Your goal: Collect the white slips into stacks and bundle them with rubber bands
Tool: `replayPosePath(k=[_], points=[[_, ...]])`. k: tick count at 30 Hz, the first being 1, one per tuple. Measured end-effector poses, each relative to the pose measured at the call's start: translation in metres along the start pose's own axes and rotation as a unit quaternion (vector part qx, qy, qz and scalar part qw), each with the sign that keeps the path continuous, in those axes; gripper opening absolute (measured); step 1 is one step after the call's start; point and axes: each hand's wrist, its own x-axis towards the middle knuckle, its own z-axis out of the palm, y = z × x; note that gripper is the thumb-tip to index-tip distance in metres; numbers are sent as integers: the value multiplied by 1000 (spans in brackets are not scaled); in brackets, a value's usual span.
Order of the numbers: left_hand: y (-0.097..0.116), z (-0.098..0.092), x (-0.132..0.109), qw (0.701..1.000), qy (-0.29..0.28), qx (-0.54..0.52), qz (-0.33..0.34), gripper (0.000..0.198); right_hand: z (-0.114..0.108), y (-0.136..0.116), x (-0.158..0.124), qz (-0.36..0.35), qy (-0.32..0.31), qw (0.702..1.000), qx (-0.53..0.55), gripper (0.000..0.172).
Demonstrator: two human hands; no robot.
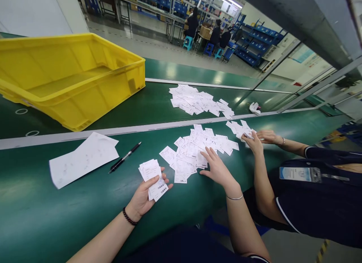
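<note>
My left hand point(144, 197) is closed round a small stack of white printed slips point(153, 178), held just above the green table. My right hand point(216, 168) lies flat with fingers spread on the edge of a loose heap of the same slips point(195, 149) scattered on the table. A black bead bracelet is on my left wrist and a thin silver bangle on my right.
A co-worker's hands point(260, 139) sort more slips point(240, 129) at the right. A black pen point(125, 157) and folded white paper point(83, 159) lie to the left. A big yellow bin point(68, 76) and another slip pile point(198, 100) sit on the far belt.
</note>
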Motion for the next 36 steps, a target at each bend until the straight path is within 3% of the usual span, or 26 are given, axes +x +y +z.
replayPosePath(k=[3, 9, 14, 18, 20, 24, 28, 32, 36], points=[[1, 1, -2, 1000, 4, 8, 1, 28, -1, 1, 4, -13, -9, 1000, 2, 71], [1, 1, -3, 1000, -13, 19, -3, 33, -9, 4, 2, -61, 45, 997, 3, 25], [-2, 1, -2, 1000, -18, 17, -10, 38, -12, 3, -11, -97, 226, 967, -62, 25], [-12, 4, -8, 999, -21, -10, -31, 27, -12, -23, -17, -123, 428, 888, -117, 26], [-17, 3, -8, 998, -38, -21, -54, 22, -4, -48, -15, -159, 465, 865, -102, 39], [-23, -1, -3, 996, -63, -51, -46, 27, 22, -104, -6, -345, 354, 869, 32, 40], [-25, 3, -4, 997, -37, -65, -2, 28, 41, -130, 0, -392, 298, 863, 114, 28], [-26, 8, -5, 999, -22, -49, -8, 28, 51, -118, -1, -406, 279, 863, 112, 16], [-29, 3, 1, 998, 14, -31, 45, 35, 60, -80, 14, -471, 211, 854, 65, 24]])
